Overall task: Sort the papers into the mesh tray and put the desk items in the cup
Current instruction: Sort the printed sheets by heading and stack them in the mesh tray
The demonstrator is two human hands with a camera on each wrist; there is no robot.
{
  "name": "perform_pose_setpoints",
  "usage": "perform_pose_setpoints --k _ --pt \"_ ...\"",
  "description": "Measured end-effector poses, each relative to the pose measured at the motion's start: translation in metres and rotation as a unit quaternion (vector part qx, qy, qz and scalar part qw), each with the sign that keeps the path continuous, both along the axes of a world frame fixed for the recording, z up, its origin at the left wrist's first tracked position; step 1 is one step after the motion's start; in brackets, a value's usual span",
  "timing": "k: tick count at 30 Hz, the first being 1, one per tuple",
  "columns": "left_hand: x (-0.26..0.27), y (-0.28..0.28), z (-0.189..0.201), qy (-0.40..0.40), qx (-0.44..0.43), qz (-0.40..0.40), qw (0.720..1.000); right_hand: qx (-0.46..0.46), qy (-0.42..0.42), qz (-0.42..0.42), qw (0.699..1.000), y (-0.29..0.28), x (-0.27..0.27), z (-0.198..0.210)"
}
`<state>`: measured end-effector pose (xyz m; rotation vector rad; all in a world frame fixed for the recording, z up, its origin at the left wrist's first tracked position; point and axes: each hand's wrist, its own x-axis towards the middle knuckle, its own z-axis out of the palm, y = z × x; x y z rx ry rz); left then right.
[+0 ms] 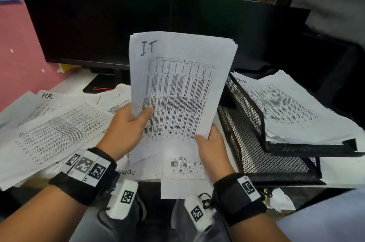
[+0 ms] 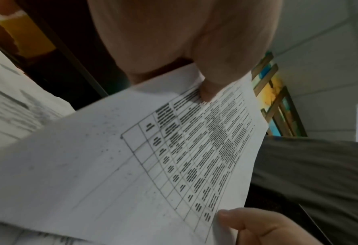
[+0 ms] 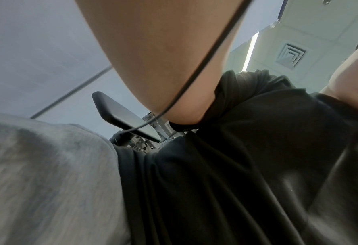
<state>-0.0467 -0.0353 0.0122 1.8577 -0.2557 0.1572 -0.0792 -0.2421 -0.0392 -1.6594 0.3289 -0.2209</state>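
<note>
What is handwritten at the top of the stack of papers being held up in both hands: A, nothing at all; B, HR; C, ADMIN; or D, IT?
D: the top sheet of the held paper stack, gripped by the left hand and the right hand, has "IT" handwritten at its upper left corner.

Both hands (image 1: 169, 129) raised, gripping (seemingly)

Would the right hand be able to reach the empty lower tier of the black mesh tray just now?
Probably yes: the lower tier lies open beside the right hand, though it grips the IT-marked paper stack.
</note>
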Motion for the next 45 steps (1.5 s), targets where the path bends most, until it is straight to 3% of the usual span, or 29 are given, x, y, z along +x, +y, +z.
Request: perform_pose_setpoints --k 4,7,11,15,18,23,30,34,39,45 --pt "0.006 0.005 0.000 -0.017 -0.073 0.063 0.995 0.104 -0.007 -0.037 0.994 -0.009 0.002 0.000" --pt "0.011 0.005 -0.003 -0.007 -0.150 0.102 0.983 0.239 0.001 -0.059 0.969 -0.015 -0.001 0.000" --pt "0.002 -0.006 -0.012 0.051 -0.202 0.075 0.975 0.332 0.061 -0.036 0.940 -0.012 -0.007 0.001" --pt "-0.010 -0.008 -0.028 0.131 -0.128 0.019 0.983 0.303 0.077 -0.052 0.948 -0.014 -0.011 -0.008" --pt "-0.020 -0.002 -0.036 0.112 -0.077 -0.039 0.990 0.289 0.053 -0.083 0.952 -0.027 -0.026 -0.004" --pt "-0.014 0.016 -0.049 0.062 0.049 -0.058 0.995 0.275 -0.005 -0.158 0.949 -0.068 -0.065 -0.012" --pt "0.001 0.031 -0.072 0.105 0.192 -0.098 0.971 0.239 0.019 -0.241 0.941 -0.136 -0.111 -0.008" --pt "0.001 0.031 -0.079 0.097 0.186 -0.083 0.974 0.197 0.031 -0.297 0.934 -0.167 -0.109 -0.003" --pt "0.002 0.033 -0.082 0.108 0.170 -0.069 0.977 0.215 0.059 -0.343 0.913 -0.203 -0.107 -0.011" --pt "0.003 0.033 -0.086 0.089 0.187 -0.054 0.977 0.207 0.028 -0.375 0.903 -0.207 -0.092 -0.009"
